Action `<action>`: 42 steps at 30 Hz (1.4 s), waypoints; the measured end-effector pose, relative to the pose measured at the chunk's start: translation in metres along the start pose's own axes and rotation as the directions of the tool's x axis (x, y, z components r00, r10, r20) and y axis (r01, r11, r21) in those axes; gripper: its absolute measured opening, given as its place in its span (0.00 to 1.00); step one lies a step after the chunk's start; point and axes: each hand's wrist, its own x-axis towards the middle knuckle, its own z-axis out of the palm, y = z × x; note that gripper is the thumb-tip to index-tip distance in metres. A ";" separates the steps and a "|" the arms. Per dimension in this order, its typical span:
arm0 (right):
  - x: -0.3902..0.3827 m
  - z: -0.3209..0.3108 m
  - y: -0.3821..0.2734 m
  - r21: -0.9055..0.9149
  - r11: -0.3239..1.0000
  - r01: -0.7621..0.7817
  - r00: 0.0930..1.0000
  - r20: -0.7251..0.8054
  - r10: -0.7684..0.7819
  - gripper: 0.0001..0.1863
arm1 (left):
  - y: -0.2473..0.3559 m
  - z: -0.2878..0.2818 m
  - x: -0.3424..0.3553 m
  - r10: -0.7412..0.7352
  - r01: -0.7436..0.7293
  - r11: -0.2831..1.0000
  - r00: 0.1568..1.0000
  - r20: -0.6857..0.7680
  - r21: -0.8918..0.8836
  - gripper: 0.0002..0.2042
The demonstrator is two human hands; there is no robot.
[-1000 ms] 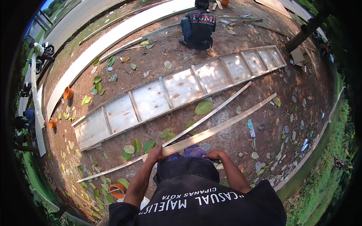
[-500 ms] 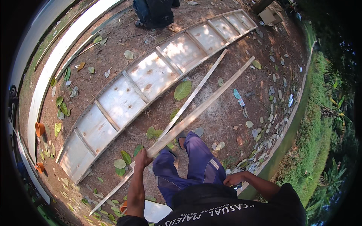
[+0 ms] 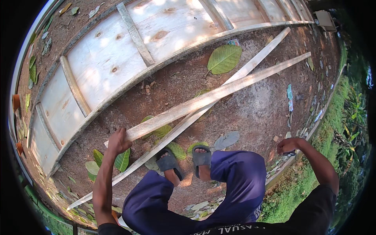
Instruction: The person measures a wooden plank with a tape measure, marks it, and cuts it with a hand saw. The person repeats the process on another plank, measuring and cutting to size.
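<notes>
My left hand (image 3: 119, 141) is closed around the near-left end of a pale wooden slat (image 3: 219, 92). This slat slants up to the right and crosses over a second slat (image 3: 162, 143) lying on the ground. Beyond both lies a long wooden panel (image 3: 105, 74), framed with curved edge strips and several cross battens. Out to the right, above the ground, my right hand (image 3: 288, 145) has its fingers curled. Something dark shows beneath that hand, but I cannot make out what it is.
Bare brown soil carries scattered leaves, including a big green leaf (image 3: 224, 58) between panel and slats. My sandalled feet (image 3: 168, 162) stand beside the lower slat. A cardboard box (image 3: 326, 20) sits at the far right; grass (image 3: 329, 129) borders the right side. Orange pots (image 3: 15, 102) are at far left.
My view has come lower and closer to the ground, with my knees now bent. The held slat has swung lower across the other slat. My right hand has moved out from my hip.
</notes>
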 end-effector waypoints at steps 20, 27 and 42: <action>0.121 -0.047 -0.455 -0.555 0.285 0.781 0.035 -0.417 -0.908 0.25 | 0.061 0.097 -0.014 -0.105 0.205 0.974 0.793 -0.600 0.101 0.37; 0.118 -0.020 -0.468 -0.655 0.211 0.726 -0.077 -0.382 -0.921 0.24 | 0.132 0.103 -0.039 -0.508 -0.112 0.459 0.781 -0.363 -0.881 0.21; 0.134 0.004 -0.427 -0.842 0.334 0.424 0.017 -0.361 -0.932 0.26 | 0.076 0.107 -0.056 -0.539 -0.109 -0.047 0.839 -0.066 -0.993 0.14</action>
